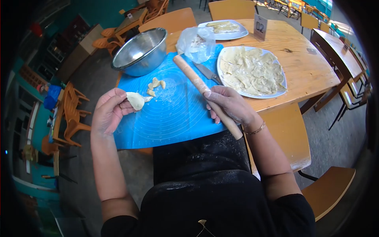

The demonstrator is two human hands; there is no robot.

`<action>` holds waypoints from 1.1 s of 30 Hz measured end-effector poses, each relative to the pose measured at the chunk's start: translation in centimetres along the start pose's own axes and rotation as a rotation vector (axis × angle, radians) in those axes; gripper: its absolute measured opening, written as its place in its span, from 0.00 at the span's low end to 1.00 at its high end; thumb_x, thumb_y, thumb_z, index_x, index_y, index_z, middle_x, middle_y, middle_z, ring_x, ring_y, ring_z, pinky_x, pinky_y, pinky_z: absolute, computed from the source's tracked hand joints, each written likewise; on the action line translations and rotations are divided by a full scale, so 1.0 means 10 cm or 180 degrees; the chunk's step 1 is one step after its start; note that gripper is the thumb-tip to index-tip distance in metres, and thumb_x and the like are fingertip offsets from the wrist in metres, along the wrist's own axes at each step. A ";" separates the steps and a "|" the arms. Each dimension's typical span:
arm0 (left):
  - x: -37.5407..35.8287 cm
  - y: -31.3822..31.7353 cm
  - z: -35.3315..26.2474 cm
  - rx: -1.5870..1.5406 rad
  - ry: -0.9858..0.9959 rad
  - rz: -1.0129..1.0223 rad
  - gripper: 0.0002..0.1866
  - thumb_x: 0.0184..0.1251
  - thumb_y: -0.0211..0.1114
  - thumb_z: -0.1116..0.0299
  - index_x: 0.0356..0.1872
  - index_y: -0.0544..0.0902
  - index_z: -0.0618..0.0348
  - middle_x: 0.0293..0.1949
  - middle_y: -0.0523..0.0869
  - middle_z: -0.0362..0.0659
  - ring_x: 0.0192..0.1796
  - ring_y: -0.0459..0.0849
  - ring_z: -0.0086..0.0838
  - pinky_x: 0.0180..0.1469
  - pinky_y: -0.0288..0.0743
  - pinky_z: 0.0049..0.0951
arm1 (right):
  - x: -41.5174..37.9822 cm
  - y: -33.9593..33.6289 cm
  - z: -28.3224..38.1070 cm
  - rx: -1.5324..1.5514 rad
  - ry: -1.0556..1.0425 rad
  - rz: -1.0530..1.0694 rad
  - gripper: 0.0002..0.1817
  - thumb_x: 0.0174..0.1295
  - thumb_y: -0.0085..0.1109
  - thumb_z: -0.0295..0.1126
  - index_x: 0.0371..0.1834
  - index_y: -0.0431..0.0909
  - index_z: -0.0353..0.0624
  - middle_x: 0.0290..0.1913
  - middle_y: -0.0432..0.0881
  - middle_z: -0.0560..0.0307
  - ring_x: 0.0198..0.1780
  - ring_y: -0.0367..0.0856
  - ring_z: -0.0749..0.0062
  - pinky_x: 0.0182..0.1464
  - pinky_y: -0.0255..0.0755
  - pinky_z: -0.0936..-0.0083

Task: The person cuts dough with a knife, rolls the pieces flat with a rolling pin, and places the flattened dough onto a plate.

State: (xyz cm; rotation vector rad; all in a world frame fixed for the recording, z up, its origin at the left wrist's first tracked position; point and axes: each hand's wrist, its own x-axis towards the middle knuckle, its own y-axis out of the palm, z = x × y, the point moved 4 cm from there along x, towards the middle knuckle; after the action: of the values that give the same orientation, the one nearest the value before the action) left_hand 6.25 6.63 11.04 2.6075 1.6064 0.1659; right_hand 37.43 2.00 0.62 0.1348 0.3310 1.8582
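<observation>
black, flour-dusted shirt (213, 201) nearest; left hand (110, 108) fingers pinching a pale, flat, round dough piece (135, 101) over the left side of a blue, circle-printed mat (177, 114). right hand (229, 103) fingers curled round a slim, pale wooden rolling pin (190, 74), slanting over the mat's right side; small, pale dough lumps (155, 83) lie on the mat between.

What looks like an eatery's dining room is forming the setting.
A numbered sign (260, 27) is standing near the wooden tabletop's (304, 65) far edge; another table (340, 53) is sitting beyond its right edge, orange chairs (103, 44) are clustering past its far left corner, and teal walls (100, 12) are rising behind them.
</observation>
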 end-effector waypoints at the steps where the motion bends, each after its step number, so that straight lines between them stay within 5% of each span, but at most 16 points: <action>1: 0.07 0.10 -0.09 0.0072 0.0031 0.0020 0.06 0.72 0.59 0.72 0.41 0.80 0.64 0.40 0.89 0.54 0.40 0.91 0.37 0.48 0.87 0.39 | 0.01 -0.01 -0.02 0.0014 -0.0054 -0.0005 0.15 0.75 0.58 0.42 0.37 0.76 0.40 0.29 0.79 0.62 0.23 0.81 0.82 0.22 0.78 0.83; 12: 1.43 1.54 -0.48 0.0704 -0.0327 0.1118 0.13 0.67 0.67 0.69 0.45 0.82 0.69 0.38 0.88 0.52 0.38 0.92 0.34 0.43 0.90 0.35 | 0.03 -0.02 -0.04 -0.0385 -0.0199 0.0046 0.19 0.76 0.54 0.45 0.36 0.73 0.39 0.28 0.78 0.61 0.22 0.80 0.81 0.23 0.79 0.81; 21: 2.01 3.19 0.13 0.0570 -0.0766 0.1851 0.16 0.63 0.68 0.73 0.47 0.78 0.76 0.43 0.87 0.59 0.46 0.91 0.48 0.49 0.90 0.44 | 0.01 0.00 -0.03 -0.0459 -0.0188 0.0067 0.21 0.76 0.54 0.47 0.34 0.73 0.39 0.26 0.77 0.61 0.22 0.80 0.81 0.24 0.79 0.81; 24: 2.18 3.29 0.50 0.0952 -0.1051 0.1589 0.11 0.65 0.63 0.80 0.45 0.78 0.78 0.41 0.88 0.60 0.40 0.92 0.45 0.42 0.91 0.44 | -0.02 0.00 0.00 -0.0466 -0.0237 0.0045 0.21 0.77 0.53 0.47 0.36 0.73 0.38 0.26 0.76 0.61 0.23 0.79 0.81 0.24 0.80 0.80; 27: 2.26 3.04 0.83 0.2399 -0.1245 0.1126 0.09 0.65 0.62 0.79 0.41 0.81 0.78 0.36 0.89 0.56 0.31 0.91 0.37 0.28 0.89 0.34 | -0.05 0.01 0.04 -0.0455 -0.0319 0.0167 0.20 0.77 0.53 0.47 0.40 0.73 0.37 0.26 0.76 0.61 0.24 0.80 0.80 0.25 0.80 0.79; 33: 2.23 2.67 0.54 0.3327 -0.0500 0.0625 0.09 0.64 0.65 0.71 0.34 0.85 0.69 0.29 0.89 0.47 0.28 0.89 0.29 0.29 0.85 0.30 | -0.03 -0.01 0.02 -0.0567 -0.0223 0.0139 0.20 0.76 0.54 0.47 0.39 0.73 0.39 0.27 0.77 0.61 0.24 0.80 0.81 0.25 0.79 0.80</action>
State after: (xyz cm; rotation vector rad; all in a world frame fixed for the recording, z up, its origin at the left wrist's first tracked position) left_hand 40.54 14.47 10.10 3.3205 1.6340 -1.1365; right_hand 37.70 1.76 0.83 0.0855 0.1140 1.9118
